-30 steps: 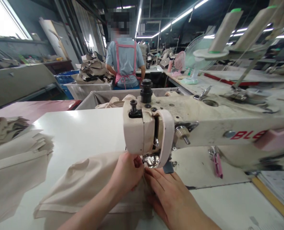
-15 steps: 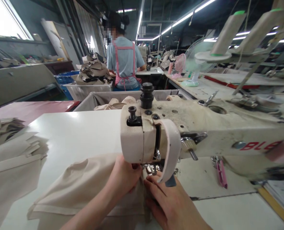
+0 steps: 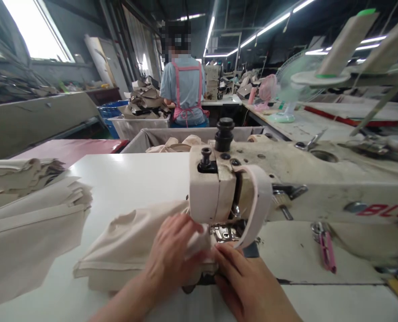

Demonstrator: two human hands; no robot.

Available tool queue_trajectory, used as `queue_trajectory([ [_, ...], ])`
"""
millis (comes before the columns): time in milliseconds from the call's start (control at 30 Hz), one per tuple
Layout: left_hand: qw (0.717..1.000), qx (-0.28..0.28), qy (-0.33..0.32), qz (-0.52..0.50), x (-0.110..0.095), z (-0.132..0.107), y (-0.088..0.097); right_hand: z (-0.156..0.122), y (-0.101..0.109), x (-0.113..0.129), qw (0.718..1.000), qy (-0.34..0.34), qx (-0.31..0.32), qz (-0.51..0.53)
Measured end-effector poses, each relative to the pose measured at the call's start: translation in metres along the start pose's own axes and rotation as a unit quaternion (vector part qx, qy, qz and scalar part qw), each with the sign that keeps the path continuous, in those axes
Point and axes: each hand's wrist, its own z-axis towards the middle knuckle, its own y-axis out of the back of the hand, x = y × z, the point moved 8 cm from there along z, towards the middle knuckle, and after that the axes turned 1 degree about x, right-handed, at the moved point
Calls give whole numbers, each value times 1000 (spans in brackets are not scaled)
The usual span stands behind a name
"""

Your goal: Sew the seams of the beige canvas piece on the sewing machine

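Observation:
A folded beige fabric piece [image 3: 125, 243] lies on the white table [image 3: 125, 179] in front of a cream sewing machine [image 3: 286, 179]. My left hand [image 3: 172, 255] rests on the fabric's right end and pinches it just left of the presser foot [image 3: 224, 232]. My right hand [image 3: 246, 281] lies flat on the table below the presser foot, fingertips touching the fabric edge. The needle is hidden behind the machine head.
A stack of beige fabric pieces [image 3: 24, 210] sits at the left. Pink snips [image 3: 326, 250] lie under the machine arm. Thread cones [image 3: 343, 44] stand at the upper right. A bin of fabric [image 3: 172, 138] stands behind the table; a person in a pink apron [image 3: 184, 89] sits beyond.
The view shifted, so everything sits further right. My left hand moved from a pinch beside the foot to lie over the fabric's end, which is now bunched up more.

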Motion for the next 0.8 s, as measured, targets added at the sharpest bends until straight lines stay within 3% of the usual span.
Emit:
queue_trajectory([
  [67,991,113,-71,17,-17,-22,-12,-1,1,-3,999,-30,16,41],
  [133,982,161,-93,28,-24,-35,-17,-4,4,-6,994,-70,31,81],
  [200,986,146,-76,34,-24,-34,-13,-7,9,-6,990,-97,32,97],
  [300,988,131,-61,59,-21,-24,-10,-12,12,6,994,-73,34,80],
  [433,974,163,-136,74,-29,-21,-18,-15,4,19,996,-22,65,49],
  [533,973,127,-191,27,-37,-28,-18,-15,2,14,993,-29,91,70],
  [633,977,75,-198,-17,-39,-32,-16,-13,5,9,988,-25,119,100],
  [800,977,71,-200,20,-40,-25,-20,-4,13,7,989,5,111,99],
])
